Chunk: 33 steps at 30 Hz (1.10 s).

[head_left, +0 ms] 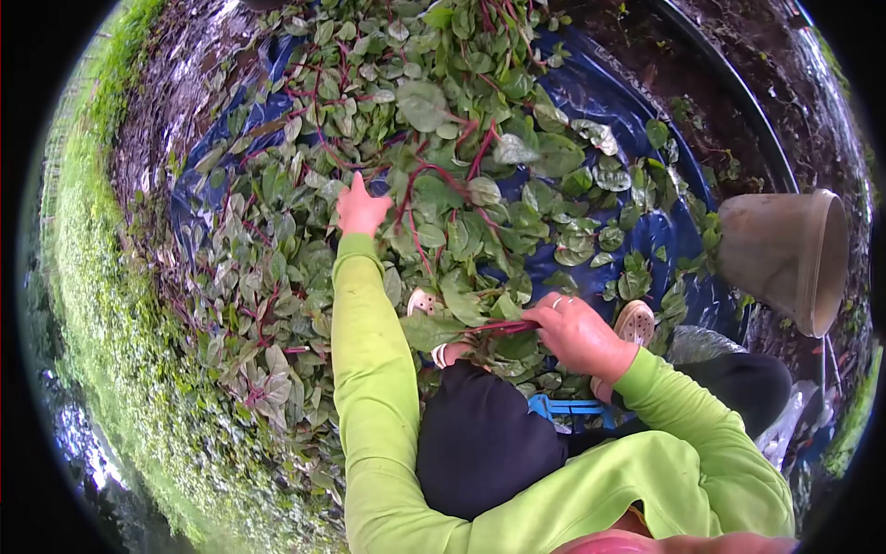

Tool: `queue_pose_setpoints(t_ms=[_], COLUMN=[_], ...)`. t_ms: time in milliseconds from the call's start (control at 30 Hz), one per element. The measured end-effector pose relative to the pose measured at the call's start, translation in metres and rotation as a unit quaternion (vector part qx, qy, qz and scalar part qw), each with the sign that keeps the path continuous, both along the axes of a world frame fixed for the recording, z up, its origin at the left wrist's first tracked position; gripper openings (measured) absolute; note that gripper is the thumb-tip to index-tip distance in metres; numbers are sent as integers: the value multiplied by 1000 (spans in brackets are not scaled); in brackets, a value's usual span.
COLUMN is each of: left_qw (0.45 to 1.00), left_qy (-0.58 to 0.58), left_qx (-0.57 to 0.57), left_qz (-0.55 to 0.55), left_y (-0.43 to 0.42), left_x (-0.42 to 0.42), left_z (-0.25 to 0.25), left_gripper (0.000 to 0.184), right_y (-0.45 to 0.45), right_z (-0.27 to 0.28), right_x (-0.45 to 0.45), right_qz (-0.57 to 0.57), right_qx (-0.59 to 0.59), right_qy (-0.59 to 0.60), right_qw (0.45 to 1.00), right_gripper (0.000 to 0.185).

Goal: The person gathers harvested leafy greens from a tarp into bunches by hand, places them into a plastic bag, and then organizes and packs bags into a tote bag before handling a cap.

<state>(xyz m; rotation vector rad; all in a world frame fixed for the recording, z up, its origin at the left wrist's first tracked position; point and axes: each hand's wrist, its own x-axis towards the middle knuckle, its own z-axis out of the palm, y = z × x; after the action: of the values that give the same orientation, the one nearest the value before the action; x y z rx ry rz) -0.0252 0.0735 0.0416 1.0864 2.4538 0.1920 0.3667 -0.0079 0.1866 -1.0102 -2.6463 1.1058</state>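
A broad heap of red-stemmed leafy greens (425, 106), looking like Malabar spinach, spreads in front of me on a blue plastic sheet (591, 83). My left hand (363, 208) reaches into the middle of the heap, thumb and index finger apart, among leaves and red stems; its other fingers are partly hidden. Closer to my body, my right hand (581, 334), with rings on a finger, pinches several red stems of Malabar spinach (498, 327). Their green leaves point left, over my knee.
A beige plastic bucket (771, 254) lies tipped on its side at the right. Light clogs (635, 323) on my feet stand among the leaves. Something blue with straps (572, 406) sits between my legs. A dark hose (738, 83) curves behind the sheet; green plants (101, 305) border the left.
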Motion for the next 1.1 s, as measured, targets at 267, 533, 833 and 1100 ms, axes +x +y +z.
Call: queue_pose_setpoints(t_ms=[267, 533, 833, 1100], left_qw=[930, 954, 685, 700], left_qy=[-66, -162, -645, -636], left_qx=[354, 242, 285, 278], left_qz=[-67, 73, 186, 169], left_y=[8, 17, -32, -60], left_x=[78, 84, 39, 31], left_z=[-7, -32, 78, 94], left_gripper=[16, 62, 38, 34], right_y=[4, 3, 18, 53], right_z=[2, 4, 17, 20], right_x=[-4, -6, -17, -59], right_qz=[43, 37, 52, 64], right_qx=[69, 45, 46, 64], right_qy=[-66, -46, 39, 145], right_qw=[994, 997, 997, 985], right_gripper=[34, 30, 28, 28])
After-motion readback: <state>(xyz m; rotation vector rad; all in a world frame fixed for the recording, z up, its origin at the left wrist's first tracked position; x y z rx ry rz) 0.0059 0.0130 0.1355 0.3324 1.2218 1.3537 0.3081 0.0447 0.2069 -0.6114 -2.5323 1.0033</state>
